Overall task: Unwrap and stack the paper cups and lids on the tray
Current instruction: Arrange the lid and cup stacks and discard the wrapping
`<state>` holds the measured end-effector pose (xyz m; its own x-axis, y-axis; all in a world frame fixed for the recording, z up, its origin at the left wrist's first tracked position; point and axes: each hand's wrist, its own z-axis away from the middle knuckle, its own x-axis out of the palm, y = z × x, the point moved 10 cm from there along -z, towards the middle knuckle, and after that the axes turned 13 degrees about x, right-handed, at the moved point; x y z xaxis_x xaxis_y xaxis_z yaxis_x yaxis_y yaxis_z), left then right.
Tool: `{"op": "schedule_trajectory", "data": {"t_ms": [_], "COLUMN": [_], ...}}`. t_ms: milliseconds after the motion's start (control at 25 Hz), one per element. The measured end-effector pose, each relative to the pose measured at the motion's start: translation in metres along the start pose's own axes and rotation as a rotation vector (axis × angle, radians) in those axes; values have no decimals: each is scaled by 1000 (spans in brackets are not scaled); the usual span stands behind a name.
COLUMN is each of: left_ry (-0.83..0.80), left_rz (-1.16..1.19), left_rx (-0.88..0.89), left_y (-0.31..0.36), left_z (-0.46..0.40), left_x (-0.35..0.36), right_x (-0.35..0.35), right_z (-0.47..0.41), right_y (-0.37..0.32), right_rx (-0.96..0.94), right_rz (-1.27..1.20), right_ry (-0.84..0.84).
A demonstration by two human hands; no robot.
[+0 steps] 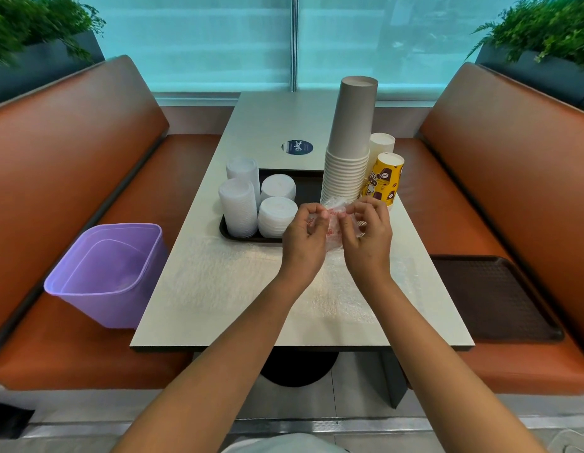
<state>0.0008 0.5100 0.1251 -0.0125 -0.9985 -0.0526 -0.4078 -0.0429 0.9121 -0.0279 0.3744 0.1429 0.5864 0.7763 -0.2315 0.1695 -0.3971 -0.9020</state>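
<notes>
From my remote seat, I see both forearms reaching up the middle of the table [218, 289]. The left hand [305, 230] and right hand [365, 230] are raised side by side, each pinching with curled fingertips a crumpled clear plastic wrapper [333, 210] with red print (what is inside it I cannot tell). The wrapper bunches between the two hands, just in front of the black tray [222, 228]. On the tray's left part stand four stacks of white lids [238, 207], their long axes upright. To the right rises a tall stack of white paper cups [347, 152], upside down, its axis upright and leaning slightly right. Beside it, a yellow printed cup stack [383, 179] tilts right, with another white cup stack [381, 143] behind. A purple bin [107, 276] sits on the left bench, a brown tray [493, 295] on the right.
</notes>
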Motion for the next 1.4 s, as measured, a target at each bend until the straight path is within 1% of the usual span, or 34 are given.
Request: {"op": "schedule_trajectory", "data": {"t_ms": [200,280,400,480,600,680,800,960,1080,1120,1200,1400], "left_ry": [-123,-153,-231,-278,-296,-298,-269,-155,-152,-157,-109,75], "left_rz": [-156,-144,-108,-73,13,117,284,457,536,524,444,294], "left_rx": [104,125,137,116,90,21,-117,-243,-320,-332,-342,-357], "left_y": [3,2,0,-2,-2,-6,-16,-21,-27,-29,-35,-57], "left_z": [5,6,5,7,13,16,17,21,28,31,31,16], "left_x": [11,13,16,17,18,20,24,19,9,6,-10,-85], "right_x": [10,15,19,17,14,14,15,21,27,30,43,105], "right_z": [4,5,3,2,2,6,9,5,5,5,7,24], "right_y": [13,22,27,24,16,14,14,15,19,20,22,27], "right_rx": [213,255,217,167,83,77,115,164,215,226,254,385], "right_rz": [-306,-276,-126,-121,-104,-134,-227,-250,-258,-258,-254,-286], "right_ry": [-103,-126,-208,-256,-284,-275,-248,-253,-234,-227,-256,-435]}}
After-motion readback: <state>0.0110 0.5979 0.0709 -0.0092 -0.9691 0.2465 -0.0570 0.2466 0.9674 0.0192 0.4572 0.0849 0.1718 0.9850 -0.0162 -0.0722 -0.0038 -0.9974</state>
